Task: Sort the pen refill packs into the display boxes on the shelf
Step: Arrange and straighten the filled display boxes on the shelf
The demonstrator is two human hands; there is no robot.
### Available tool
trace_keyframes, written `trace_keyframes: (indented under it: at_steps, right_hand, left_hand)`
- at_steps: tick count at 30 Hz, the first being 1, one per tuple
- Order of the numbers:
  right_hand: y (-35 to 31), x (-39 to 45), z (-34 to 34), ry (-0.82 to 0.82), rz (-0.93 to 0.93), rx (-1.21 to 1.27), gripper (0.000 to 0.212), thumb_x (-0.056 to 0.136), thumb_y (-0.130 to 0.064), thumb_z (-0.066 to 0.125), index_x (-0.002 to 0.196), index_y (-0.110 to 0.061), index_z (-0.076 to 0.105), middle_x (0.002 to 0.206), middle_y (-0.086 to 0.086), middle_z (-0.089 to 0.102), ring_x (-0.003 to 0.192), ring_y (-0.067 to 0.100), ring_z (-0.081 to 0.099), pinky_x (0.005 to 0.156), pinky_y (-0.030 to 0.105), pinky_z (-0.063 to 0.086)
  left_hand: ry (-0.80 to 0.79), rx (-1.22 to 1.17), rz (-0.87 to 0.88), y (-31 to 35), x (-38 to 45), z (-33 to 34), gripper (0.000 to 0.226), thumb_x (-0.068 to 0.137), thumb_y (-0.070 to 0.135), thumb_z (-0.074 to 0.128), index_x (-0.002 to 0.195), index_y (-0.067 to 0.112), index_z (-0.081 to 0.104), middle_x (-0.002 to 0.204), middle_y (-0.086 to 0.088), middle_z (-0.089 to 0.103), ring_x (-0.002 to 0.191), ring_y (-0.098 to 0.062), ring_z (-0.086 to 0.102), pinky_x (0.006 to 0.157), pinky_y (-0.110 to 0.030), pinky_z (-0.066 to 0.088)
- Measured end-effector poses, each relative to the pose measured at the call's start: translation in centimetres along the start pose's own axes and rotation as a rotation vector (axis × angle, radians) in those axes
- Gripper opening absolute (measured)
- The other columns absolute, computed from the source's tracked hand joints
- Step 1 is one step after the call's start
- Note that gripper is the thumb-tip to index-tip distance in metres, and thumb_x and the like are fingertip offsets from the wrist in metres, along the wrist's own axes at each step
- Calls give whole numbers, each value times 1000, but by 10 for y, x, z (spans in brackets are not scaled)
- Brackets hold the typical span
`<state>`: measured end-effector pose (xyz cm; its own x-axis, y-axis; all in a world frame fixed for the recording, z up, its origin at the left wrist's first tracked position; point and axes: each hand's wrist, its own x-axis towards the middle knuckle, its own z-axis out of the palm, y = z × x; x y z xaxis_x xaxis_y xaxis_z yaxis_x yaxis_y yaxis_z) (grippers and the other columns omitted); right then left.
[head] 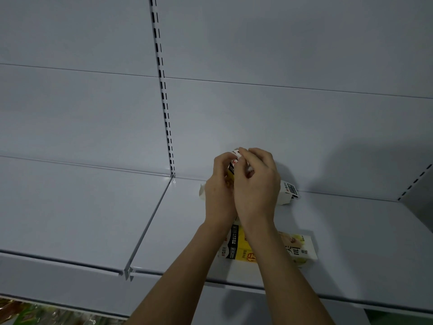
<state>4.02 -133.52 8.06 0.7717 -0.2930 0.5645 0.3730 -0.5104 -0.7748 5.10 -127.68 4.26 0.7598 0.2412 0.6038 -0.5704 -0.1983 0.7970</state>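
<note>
Both hands, left hand [219, 184] and right hand [256, 186], are pinching one upright display box [232, 168] standing lengthwise between curled fingers above the shelf [93, 207], another box [236, 250] lying nearer.

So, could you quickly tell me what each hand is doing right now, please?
Left hand: fingers curled round the small box it holds up.
Right hand: pinching the top of the same box.

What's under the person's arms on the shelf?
A yellow and white box lies flat on the shelf, partly showing beside the right forearm. Its middle is covered by the arms, so what is printed there cannot be seen.
</note>
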Motion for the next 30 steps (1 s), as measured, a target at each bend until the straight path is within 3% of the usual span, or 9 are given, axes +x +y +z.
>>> trace_keyframes:
  at_steps: [4, 6, 11, 16, 19, 23, 27, 30]
  right_hand:
    - [7, -4, -8, -150, -65, -13, 36, 101, -19, 47, 133, -22, 62, 135, -7, 53, 126, 6, 46, 103, 29, 47]
    - [10, -1, -13, -193, -78, -6, 36, 102, -18, 46, 135, -23, 61, 138, -6, 53, 128, 6, 45, 106, 31, 46]
    - [12, 5, -23, -306, -62, 66, 34, 102, -24, 48, 133, -24, 63, 136, -11, 53, 125, 6, 51, 102, 34, 50]
    - [10, 22, -36, -373, -7, 157, 24, 99, -21, 57, 115, -17, 74, 121, -11, 63, 109, 1, 59, 95, 27, 53]
    - [11, 25, -37, -381, 45, 193, 18, 95, -17, 63, 105, -22, 77, 119, -14, 65, 110, -2, 58, 96, 27, 52]
    - [8, 24, -33, -336, 223, 364, 23, 91, -12, 67, 91, -32, 77, 113, -15, 68, 110, 3, 62, 92, 29, 55]
    - [7, 23, -33, -333, 351, 454, 24, 94, -14, 62, 100, -33, 74, 107, -3, 71, 99, 9, 67, 76, 21, 55]
    - [8, 22, -32, -321, 434, 502, 22, 92, -12, 64, 98, -31, 75, 97, -2, 73, 89, 8, 68, 68, 19, 55]
  left_hand:
    - [16, 30, 19, -5, 1, -2, 35, 89, 24, 60, 118, 34, 44, 101, 12, 65, 79, -12, 67, 63, -29, 56]
    - [11, 33, 35, -6, 1, -3, 40, 87, 29, 59, 122, 36, 42, 105, 8, 65, 79, -12, 67, 65, -29, 55]
    - [1, 53, 81, -5, 2, -5, 42, 87, 20, 66, 123, 34, 48, 109, 10, 64, 85, -11, 67, 70, -29, 56]
    - [53, 100, 57, -7, 1, -6, 29, 90, 31, 68, 114, 26, 51, 93, 12, 65, 68, -14, 64, 61, -40, 54]
    - [35, 104, 75, -6, 1, -5, 26, 91, 30, 67, 111, 28, 51, 87, 12, 65, 63, -11, 60, 57, -31, 51]
    - [11, 79, 61, -5, 0, -4, 30, 92, 25, 65, 116, 33, 50, 98, 17, 63, 69, 0, 58, 62, -17, 44]
    - [0, 99, 40, -6, 2, -5, 27, 91, 34, 65, 115, 34, 51, 99, 16, 64, 67, -5, 58, 62, -29, 51]
    - [-7, 138, 49, -6, 3, -8, 23, 90, 41, 63, 106, 48, 47, 88, 12, 64, 62, -8, 57, 59, -40, 54]
